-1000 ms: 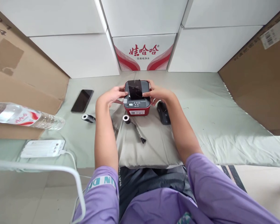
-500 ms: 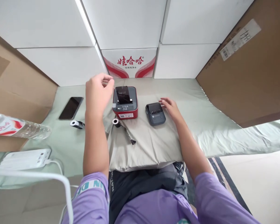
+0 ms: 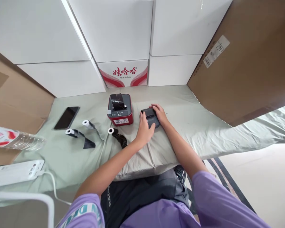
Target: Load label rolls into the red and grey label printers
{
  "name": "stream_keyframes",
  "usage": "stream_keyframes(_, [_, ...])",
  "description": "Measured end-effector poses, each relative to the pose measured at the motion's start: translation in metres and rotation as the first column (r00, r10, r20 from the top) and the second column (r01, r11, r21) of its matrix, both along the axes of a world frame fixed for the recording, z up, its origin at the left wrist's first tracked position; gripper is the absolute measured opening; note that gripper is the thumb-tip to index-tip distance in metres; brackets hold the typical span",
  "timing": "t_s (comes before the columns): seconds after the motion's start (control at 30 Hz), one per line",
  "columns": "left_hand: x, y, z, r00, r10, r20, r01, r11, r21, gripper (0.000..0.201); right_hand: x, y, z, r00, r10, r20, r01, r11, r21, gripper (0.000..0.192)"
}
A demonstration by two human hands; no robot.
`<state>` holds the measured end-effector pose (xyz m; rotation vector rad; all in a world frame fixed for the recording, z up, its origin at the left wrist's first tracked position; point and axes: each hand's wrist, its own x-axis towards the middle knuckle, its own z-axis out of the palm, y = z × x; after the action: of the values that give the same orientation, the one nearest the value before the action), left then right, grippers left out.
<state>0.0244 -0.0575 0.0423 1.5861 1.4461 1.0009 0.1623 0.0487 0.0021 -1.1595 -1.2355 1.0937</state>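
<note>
A small dark portable label printer [image 3: 152, 120] lies on the green cloth between my two hands. My left hand [image 3: 144, 130] is on its left side, fingers over the edge and thumb along the front. Along the right side and far edge of the same printer curl the fingers of my right hand [image 3: 159, 114]. To the left stands a red and dark grey printer [image 3: 121, 115] with a black strip sticking up from its top. In front of that one lies a black-tailed roll [image 3: 111, 130]. Further left are a second roll [image 3: 85, 123] and a third roll [image 3: 71, 132].
A dark phone [image 3: 66, 117] lies at left, near a water bottle [image 3: 23, 140] and a white power bank [image 3: 19, 173] with a cable. White boxes [image 3: 123, 31] line the back. A large cardboard box [image 3: 247, 69] stands at right. The cloth-covered surface [image 3: 180, 133] ends close to my lap.
My left hand has come down and right from above the red printer onto the small printer. My right hand has closed in on its right side. The view has shifted slightly.
</note>
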Motion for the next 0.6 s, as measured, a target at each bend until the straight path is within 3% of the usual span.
stream_keyframes(0.13, [-0.004, -0.011, -0.009, 0.999, 0.008, 0.042, -0.006, 0.999, -0.041, 0.090, -0.002, 0.000, 0.000, 1.000, -0.011, -0.005, 0.011, 1.000, -0.014, 0.044])
stream_keyframes(0.37, [-0.010, -0.012, 0.004, 1.000, -0.011, 0.016, 0.013, 0.991, -0.135, 0.093, -0.002, -0.002, 0.002, 1.000, -0.014, -0.001, 0.014, 0.999, -0.031, 0.044])
stream_keyframes(0.6, [-0.017, -0.009, 0.008, 1.000, -0.008, 0.008, 0.010, 0.990, -0.144, 0.089, -0.002, -0.002, 0.003, 1.000, -0.005, 0.003, 0.005, 1.000, -0.030, 0.044])
